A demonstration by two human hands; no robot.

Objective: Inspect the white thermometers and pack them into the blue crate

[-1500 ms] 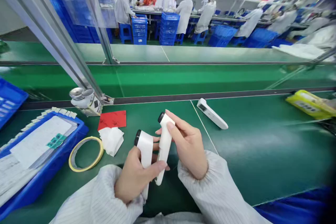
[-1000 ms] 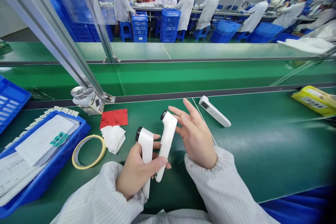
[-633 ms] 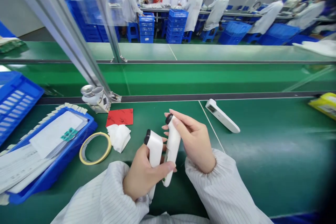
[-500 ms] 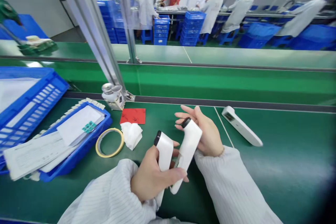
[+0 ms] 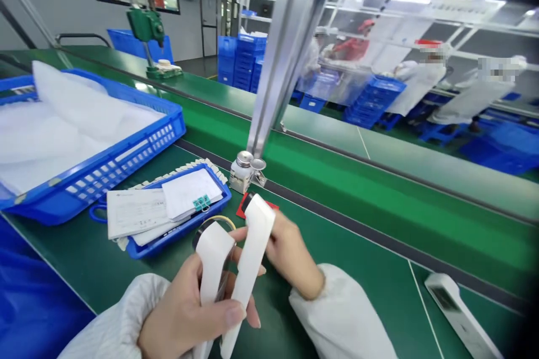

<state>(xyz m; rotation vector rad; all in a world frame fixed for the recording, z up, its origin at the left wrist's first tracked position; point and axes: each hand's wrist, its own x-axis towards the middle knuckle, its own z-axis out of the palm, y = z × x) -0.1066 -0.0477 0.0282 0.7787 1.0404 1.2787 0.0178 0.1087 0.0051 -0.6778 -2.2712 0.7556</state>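
Observation:
My left hand (image 5: 189, 314) is closed around two white handheld thermometer-like devices held upright side by side: a shorter one (image 5: 213, 258) and a taller one (image 5: 252, 241) with a dark round tip. My right hand (image 5: 290, 255) lies behind the taller device with its fingers hidden by it; whether it grips the device I cannot tell. Both arms wear white striped sleeves.
A third white device (image 5: 461, 314) lies on the green bench at lower right. A small blue tray (image 5: 177, 233) with papers, a large blue basket (image 5: 126, 160) with white sheets, a small bottle (image 5: 242, 171), a red card and a tape roll stand to the left. Workers stand behind.
My view has swung left, so the loose device now lies at lower right and the blue basket fills the left. My right hand has slipped behind the taller device.

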